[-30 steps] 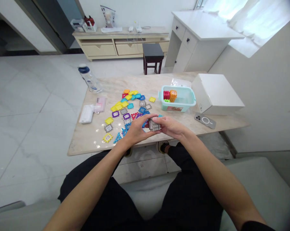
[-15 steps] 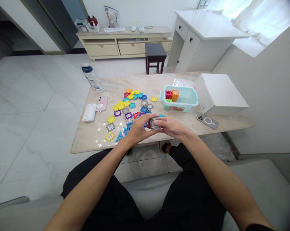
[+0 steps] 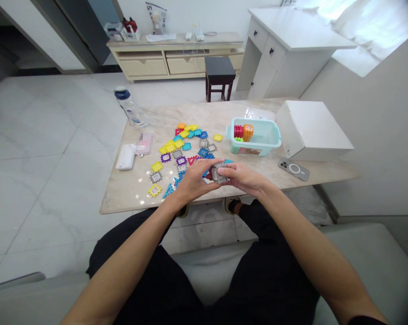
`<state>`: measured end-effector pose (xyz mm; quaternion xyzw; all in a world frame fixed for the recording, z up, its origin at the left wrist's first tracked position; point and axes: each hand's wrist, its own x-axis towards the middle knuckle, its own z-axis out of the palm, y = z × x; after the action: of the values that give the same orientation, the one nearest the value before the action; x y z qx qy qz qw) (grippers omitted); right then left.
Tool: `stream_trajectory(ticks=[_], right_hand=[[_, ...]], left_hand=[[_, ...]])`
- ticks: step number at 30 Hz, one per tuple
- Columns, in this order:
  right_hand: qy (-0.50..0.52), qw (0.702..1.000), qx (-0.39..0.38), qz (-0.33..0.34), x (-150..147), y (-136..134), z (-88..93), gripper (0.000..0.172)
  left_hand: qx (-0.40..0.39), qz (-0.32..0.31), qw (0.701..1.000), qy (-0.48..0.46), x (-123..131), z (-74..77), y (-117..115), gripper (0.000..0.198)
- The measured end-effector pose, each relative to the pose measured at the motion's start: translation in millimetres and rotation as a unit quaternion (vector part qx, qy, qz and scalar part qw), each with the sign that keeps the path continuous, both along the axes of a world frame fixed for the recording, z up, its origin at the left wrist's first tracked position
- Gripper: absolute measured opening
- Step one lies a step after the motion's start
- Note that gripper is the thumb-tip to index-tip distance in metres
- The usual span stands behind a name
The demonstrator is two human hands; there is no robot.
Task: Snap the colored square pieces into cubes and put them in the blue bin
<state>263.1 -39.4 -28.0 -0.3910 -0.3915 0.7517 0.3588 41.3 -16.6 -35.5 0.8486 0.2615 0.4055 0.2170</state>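
Observation:
Between my two hands, above the near edge of the table, is a stack of grey interlocking tiles (image 3: 220, 173) with a dark red part at its left side. My left hand (image 3: 196, 180) is closed round the left of the stack, thumb below and fingers above. My right hand (image 3: 243, 177) grips the right side, its thumb lying across the top face. Beyond and left of my hands lie loose interlocking tiles: yellow tiles (image 3: 170, 146), a purple tile (image 3: 181, 161), a grey tile (image 3: 155, 177) and blue tiles (image 3: 204, 153). My left hand partly hides some of them.
A light teal bin (image 3: 254, 148) holds red, orange and green tiles. Right of it stand a white box (image 3: 321, 128) and a grey phone (image 3: 294, 169). At the left are a water bottle (image 3: 131, 108), a white pack (image 3: 126, 157) and a pink phone (image 3: 143, 143). A dark stool (image 3: 220, 70) stands behind.
Both hands keep hold of the grey stack in nearly the same place. The view has shifted slightly; the tiles on the table lie as before.

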Motion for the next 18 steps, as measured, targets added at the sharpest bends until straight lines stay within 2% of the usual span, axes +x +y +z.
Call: stream_trajectory(ticks=[6,11,18], right_hand=[[-0.005,1.000,0.001,0.010,4.8,1.3,2.4,0.062],[-0.002,1.000,0.006,0.012,3.7,1.8,0.7,0.061],[0.008,1.000,0.012,0.012,-0.2,-2.0,1.4,0.063]], left_hand=[[-0.013,-0.004,1.000,-0.001,-1.7,3.9,-1.2,0.061],[-0.004,-0.010,1.000,-0.016,-0.4,1.3,-2.5,0.066],[0.005,-0.005,1.000,-0.030,0.2,3.0,-4.0,0.061]])
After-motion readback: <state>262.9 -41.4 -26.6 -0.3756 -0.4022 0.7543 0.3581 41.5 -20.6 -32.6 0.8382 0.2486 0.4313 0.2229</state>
